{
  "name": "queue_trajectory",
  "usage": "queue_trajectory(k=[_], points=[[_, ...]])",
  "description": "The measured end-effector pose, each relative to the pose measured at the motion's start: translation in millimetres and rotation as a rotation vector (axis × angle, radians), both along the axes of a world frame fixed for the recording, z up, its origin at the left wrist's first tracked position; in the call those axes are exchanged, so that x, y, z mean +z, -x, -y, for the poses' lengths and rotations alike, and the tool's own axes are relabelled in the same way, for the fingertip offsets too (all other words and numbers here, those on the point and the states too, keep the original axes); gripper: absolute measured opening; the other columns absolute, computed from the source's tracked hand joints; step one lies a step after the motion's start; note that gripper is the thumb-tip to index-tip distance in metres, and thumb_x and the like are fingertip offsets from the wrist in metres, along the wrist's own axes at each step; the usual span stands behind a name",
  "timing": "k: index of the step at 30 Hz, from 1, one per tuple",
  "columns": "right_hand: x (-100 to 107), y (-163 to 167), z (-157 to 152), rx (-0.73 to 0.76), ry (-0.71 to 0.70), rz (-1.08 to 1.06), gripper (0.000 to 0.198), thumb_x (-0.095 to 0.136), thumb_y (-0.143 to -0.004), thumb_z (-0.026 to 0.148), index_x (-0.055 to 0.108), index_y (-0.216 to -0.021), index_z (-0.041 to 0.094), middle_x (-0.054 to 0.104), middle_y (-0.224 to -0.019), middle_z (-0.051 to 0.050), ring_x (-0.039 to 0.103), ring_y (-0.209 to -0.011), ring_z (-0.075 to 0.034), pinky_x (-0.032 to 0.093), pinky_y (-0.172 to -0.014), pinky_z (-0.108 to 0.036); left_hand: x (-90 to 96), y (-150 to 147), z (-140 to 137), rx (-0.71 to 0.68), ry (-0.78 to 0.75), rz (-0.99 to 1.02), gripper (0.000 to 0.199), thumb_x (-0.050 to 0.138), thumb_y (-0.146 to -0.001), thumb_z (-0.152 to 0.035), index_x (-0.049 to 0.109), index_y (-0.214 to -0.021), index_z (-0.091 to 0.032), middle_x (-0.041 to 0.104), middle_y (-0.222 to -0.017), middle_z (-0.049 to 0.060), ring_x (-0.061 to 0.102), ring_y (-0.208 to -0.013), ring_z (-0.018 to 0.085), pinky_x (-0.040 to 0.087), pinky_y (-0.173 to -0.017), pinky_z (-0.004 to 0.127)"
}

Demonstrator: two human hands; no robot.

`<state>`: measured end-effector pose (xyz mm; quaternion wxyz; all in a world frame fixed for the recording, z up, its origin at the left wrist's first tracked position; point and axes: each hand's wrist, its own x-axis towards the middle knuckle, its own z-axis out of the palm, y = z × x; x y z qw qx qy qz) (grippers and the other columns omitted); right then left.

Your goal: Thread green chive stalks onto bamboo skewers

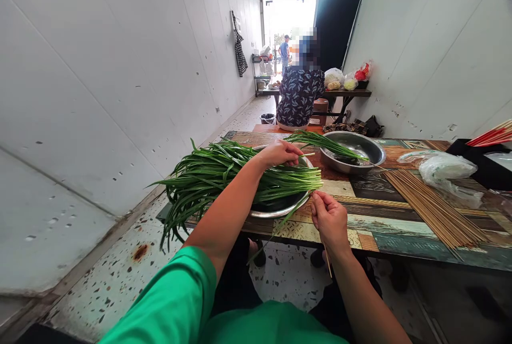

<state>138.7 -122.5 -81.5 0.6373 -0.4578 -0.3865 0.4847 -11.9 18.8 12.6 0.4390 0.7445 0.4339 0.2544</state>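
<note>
Garlic chives (216, 168) lie heaped across a steel bowl (280, 213), the left hand (282, 153) above them pinching what looks like one stalk. The right hand (331, 221) grips a thin wooden skewer (328, 263); farther right come a steel basin (366, 146) holding more chives, then loose skewers (432, 208).

The one view looks from the person's head, above and just back from the tabletop's (394, 244) near edge, facing forward and down, past the far edge to a bright doorway (291, 16). It sits near the left hand (282, 153) and right hand (331, 221), yet spans wide, cutting off the tabletop's right end.
</note>
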Motion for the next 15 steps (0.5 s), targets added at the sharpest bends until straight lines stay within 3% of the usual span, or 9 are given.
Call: queue_trajectory(k=[15], points=[[-0.3, 0.8, -1.0, 0.010, 0.009, -0.032, 0.043, 0.074, -0.068, 0.051, 0.064, -0.088, 0.014, 0.041, -0.049, 0.009, 0.028, -0.036, -0.003, 0.018, -0.031, -0.018, 1.9, 0.7, 2.3, -0.068, -0.084, -0.061, 0.029, 0.058, -0.077, -0.014, 0.073, -0.102, -0.011, 0.071, -0.072, 0.003, 0.054, -0.059, 0.006, 0.044, -0.059, 0.018]])
